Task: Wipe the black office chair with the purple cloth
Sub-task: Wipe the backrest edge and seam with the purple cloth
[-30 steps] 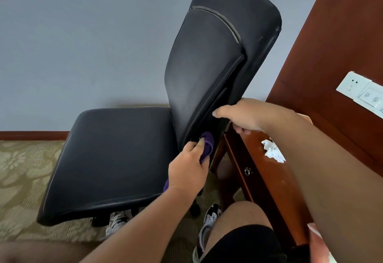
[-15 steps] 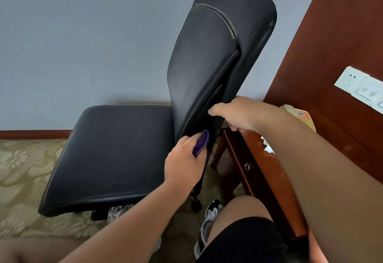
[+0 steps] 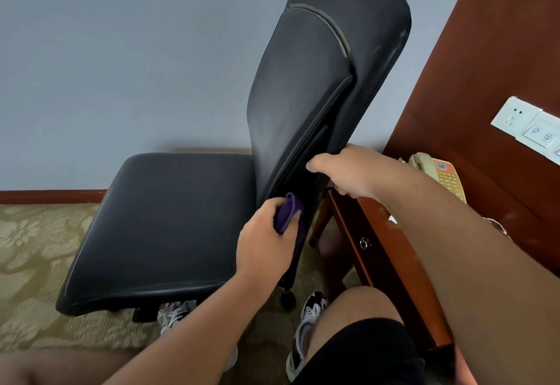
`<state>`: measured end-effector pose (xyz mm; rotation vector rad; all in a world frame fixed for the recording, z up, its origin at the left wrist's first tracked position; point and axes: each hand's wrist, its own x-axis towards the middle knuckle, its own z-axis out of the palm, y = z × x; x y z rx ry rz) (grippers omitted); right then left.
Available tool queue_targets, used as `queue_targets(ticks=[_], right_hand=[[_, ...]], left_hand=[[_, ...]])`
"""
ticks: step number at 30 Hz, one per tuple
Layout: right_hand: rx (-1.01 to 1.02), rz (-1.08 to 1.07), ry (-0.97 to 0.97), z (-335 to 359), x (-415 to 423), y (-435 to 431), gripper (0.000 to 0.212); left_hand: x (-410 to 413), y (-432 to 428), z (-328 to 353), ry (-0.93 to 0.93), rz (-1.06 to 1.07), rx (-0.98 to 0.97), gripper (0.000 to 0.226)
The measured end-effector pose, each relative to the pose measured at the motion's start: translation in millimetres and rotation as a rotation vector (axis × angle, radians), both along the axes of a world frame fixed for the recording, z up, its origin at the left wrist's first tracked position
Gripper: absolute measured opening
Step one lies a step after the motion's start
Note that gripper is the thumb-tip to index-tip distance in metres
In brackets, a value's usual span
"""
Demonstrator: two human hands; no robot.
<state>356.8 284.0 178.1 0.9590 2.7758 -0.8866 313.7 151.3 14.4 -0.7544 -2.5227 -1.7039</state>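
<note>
The left hand (image 3: pixel 266 242) closes its grip on the purple cloth (image 3: pixel 288 212), pressed against the black office chair (image 3: pixel 303 105); the right hand (image 3: pixel 348 172) grips the backrest edge.

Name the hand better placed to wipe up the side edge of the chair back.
Left hand: it grips the cloth against that edge, while the right hand steadies the chair.
</note>
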Motion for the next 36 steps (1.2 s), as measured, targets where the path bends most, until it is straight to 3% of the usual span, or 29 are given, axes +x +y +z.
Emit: queue_targets(ticks=[4, 8, 15, 18, 22, 26, 30, 36], right_hand=[[0.006, -0.019, 0.005, -1.7, 1.2, 0.3, 0.047], [-0.002, -0.026, 0.016, -2.3, 1.3, -0.3, 0.047], [-0.012, -0.022, 0.039, -2.3, 1.9, -3.2, 0.044], [-0.006, -0.020, 0.032, -2.3, 2.1, -5.9, 0.043], [-0.008, -0.028, 0.032, -2.8, 2.9, -6.6, 0.044], [-0.020, -0.031, 0.042, -3.6, 2.7, -5.7, 0.042], [-0.018, -0.022, 0.053, -3.7, 3.1, -6.5, 0.042], [-0.038, -0.016, 0.058, -5.2, 2.7, -6.1, 0.041]], left_hand=[[-4.2, 0.7, 1.0, 0.133, -0.034, -0.119, 0.018], [-9.6, -8.4, -10.6, 0.151, -0.068, -0.297, 0.027], [-20.9, -28.0, 11.4, 0.127, 0.039, -0.092, 0.015], [-28.0, -31.7, 11.6, 0.158, 0.018, -0.220, 0.007], [-26.3, -37.6, -9.5, 0.090, 0.010, -0.443, 0.013], [-18.4, -39.5, -9.7, -0.047, 0.064, -0.269, 0.016], [-21.9, -32.2, 17.5, 0.027, 0.097, -0.129, 0.020], [-28.6, -33.0, 8.9, 0.080, 0.071, -0.343, 0.029]])
